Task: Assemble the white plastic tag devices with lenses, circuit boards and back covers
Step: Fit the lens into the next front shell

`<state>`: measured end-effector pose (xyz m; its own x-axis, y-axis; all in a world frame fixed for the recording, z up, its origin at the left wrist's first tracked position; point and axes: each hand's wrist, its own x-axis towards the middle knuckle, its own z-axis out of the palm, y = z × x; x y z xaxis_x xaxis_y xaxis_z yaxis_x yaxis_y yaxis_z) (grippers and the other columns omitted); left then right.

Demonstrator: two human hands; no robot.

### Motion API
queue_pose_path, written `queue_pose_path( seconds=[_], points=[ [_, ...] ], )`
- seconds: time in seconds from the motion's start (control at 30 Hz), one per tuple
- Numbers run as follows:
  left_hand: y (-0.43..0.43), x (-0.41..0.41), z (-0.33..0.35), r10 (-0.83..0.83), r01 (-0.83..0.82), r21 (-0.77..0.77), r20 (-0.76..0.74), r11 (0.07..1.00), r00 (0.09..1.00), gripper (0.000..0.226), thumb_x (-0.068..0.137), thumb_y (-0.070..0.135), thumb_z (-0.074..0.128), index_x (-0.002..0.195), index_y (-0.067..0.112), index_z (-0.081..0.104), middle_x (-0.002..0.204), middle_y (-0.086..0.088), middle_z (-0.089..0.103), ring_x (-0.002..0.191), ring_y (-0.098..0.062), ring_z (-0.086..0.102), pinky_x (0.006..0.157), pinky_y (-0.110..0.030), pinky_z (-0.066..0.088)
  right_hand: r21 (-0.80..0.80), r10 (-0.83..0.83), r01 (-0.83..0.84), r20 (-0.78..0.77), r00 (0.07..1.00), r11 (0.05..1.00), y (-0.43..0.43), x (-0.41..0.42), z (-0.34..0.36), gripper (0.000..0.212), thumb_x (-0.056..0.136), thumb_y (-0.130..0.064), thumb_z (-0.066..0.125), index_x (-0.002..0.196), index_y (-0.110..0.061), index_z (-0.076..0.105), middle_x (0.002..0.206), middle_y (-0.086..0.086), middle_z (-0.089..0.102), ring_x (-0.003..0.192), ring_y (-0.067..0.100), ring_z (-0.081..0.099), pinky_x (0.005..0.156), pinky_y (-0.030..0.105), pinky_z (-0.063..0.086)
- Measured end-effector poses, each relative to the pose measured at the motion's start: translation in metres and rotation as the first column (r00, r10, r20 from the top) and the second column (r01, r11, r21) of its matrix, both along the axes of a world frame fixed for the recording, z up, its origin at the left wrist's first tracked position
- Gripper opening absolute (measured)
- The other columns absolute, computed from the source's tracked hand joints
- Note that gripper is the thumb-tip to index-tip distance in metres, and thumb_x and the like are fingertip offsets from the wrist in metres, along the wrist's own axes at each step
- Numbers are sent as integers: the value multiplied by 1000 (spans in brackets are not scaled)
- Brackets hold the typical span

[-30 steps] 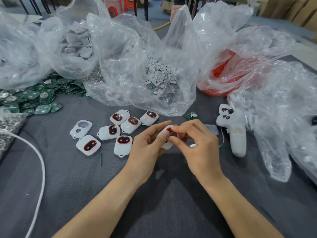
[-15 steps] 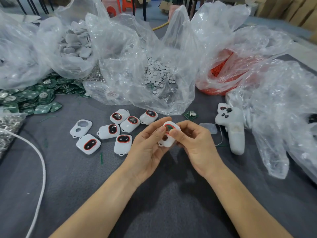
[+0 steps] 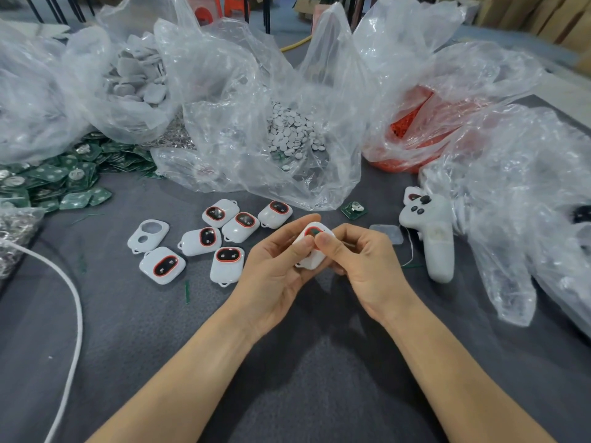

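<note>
I hold one tag pinched between left hand and right hand. Long axis runs 1 to 7 o'clock, with the lens at 1.

The left hand and the right hand met above the grey worktop, gripping one white tag between them, both thumbs pressed at its red-rimmed window. Just left of the fingers lay six assembled tags and, farther left, an empty shell. Beyond the fingers sat a clear bag of white discs. A lone circuit board lay just past them to the right, and a white controller lay farther right.
</note>
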<state>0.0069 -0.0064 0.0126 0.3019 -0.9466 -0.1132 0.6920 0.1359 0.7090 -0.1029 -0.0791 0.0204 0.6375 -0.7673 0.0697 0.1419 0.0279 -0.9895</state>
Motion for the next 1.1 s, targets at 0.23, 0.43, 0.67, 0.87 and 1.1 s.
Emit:
queue_pose_path(
  seconds=[0.23, 0.43, 0.67, 0.87, 1.1],
  points=[
    [0, 1, -3, -8, 9, -17, 55, 1000, 998, 36, 78, 5, 57, 113, 5, 62, 98, -8, 71, 94, -19, 68, 80, -33, 58, -36, -57, 54, -63, 996, 998, 4, -1, 1, 23, 87, -18, 62, 75, 2, 65, 55, -4, 63, 47, 1, 50, 48, 13, 38],
    [1, 2, -4, -2, 3, -10, 120, 1000, 993, 36, 75, 7, 60, 111, 5, 63, 95, -8, 71, 91, -19, 68, 83, -38, 58, -13, -51, 50, -142, 989, 999, 3, -3, 2, 30, 74, -37, 66, 72, -7, 67, 62, 7, 61, 51, 7, 43, 48, 17, 36],
    [1, 1, -3, -7, 9, -14, 142, 1000, 990, 35, 75, 6, 59, 109, 7, 64, 90, -6, 71, 88, -16, 68, 79, -34, 59, 120, 19, -7, -101, 995, 993, 2, -3, 0, 20, 70, -37, 69, 59, -21, 64, 57, -3, 60, 56, 8, 44, 54, 19, 35],
    [2, 7, 1, -9, 14, -55, 93, 998, 996, 35, 79, 9, 56, 115, 8, 61, 93, -2, 72, 87, -14, 70, 72, -28, 58, 318, 124, -160, 129, 984, 935, -3, -5, 1, 15, 70, -22, 70, 80, -11, 74, 81, 8, 68, 80, 19, 53, 77, 29, 43],
    [3, 6, -3, 6, 8, -64, 218, 998, 976, 29, 78, 11, 61, 107, 14, 66, 92, -2, 72, 83, -16, 70, 70, -27, 57, 358, 87, -125, 121, 989, 925, -5, -5, 2, 10, 71, -18, 66, 72, -11, 73, 77, 11, 65, 70, 16, 54, 72, 27, 45]
  ],
)
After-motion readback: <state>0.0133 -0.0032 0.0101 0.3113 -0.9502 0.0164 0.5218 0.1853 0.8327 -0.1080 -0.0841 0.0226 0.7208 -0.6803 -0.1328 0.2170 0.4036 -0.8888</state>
